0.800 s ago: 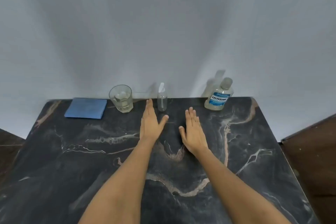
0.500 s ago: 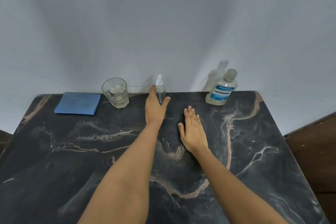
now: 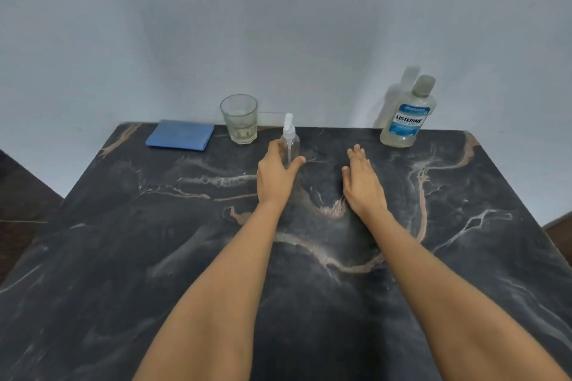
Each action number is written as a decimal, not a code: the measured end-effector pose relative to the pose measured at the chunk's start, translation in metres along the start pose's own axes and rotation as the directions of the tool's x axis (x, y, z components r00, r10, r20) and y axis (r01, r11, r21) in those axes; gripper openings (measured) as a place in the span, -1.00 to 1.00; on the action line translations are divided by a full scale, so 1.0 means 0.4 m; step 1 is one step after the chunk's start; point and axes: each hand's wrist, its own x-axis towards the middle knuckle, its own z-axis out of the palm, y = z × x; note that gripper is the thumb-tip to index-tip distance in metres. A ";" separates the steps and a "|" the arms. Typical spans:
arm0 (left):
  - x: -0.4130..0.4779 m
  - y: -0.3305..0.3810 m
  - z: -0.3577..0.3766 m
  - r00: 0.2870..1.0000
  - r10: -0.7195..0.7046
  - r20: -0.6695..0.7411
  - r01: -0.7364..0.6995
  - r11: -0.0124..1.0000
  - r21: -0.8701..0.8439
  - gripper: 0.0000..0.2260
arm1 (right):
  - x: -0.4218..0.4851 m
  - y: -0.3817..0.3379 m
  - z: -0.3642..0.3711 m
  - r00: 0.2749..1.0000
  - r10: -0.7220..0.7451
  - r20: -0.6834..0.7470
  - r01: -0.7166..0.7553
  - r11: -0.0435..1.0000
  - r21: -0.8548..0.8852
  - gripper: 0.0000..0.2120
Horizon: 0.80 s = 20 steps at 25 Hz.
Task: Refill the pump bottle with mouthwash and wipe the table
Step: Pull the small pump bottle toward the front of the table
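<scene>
My left hand (image 3: 274,176) wraps the upright pump bottle (image 3: 291,142); the mouthwash (image 3: 405,120) stands upper right, nearer my flat right hand (image 3: 362,182).

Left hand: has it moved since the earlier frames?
Yes. The left hand went forward, toward the wall: it lay flat short of the pump bottle, and now its fingers curl round it.
</scene>
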 end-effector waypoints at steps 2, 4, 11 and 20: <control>-0.060 -0.011 -0.031 1.000 0.012 -0.006 -0.012 1.000 -0.015 -0.54 | -0.048 -0.012 0.000 1.000 0.027 -0.013 -0.027 0.999 0.035 -0.54; -0.140 -0.016 -0.069 1.000 0.007 -0.023 -0.007 1.000 -0.019 -0.55 | -0.123 -0.033 -0.005 1.000 0.019 -0.014 -0.018 0.999 0.044 -0.54; -0.429 -0.007 -0.201 0.999 -0.013 -0.036 0.014 0.999 0.036 -0.58 | -0.427 -0.110 -0.028 0.999 -0.031 0.006 0.031 0.999 0.041 -0.54; -0.613 -0.010 -0.239 0.995 0.003 -0.103 0.003 0.998 0.065 -0.55 | -0.594 -0.135 -0.045 1.000 -0.018 0.004 0.018 0.998 0.062 -0.55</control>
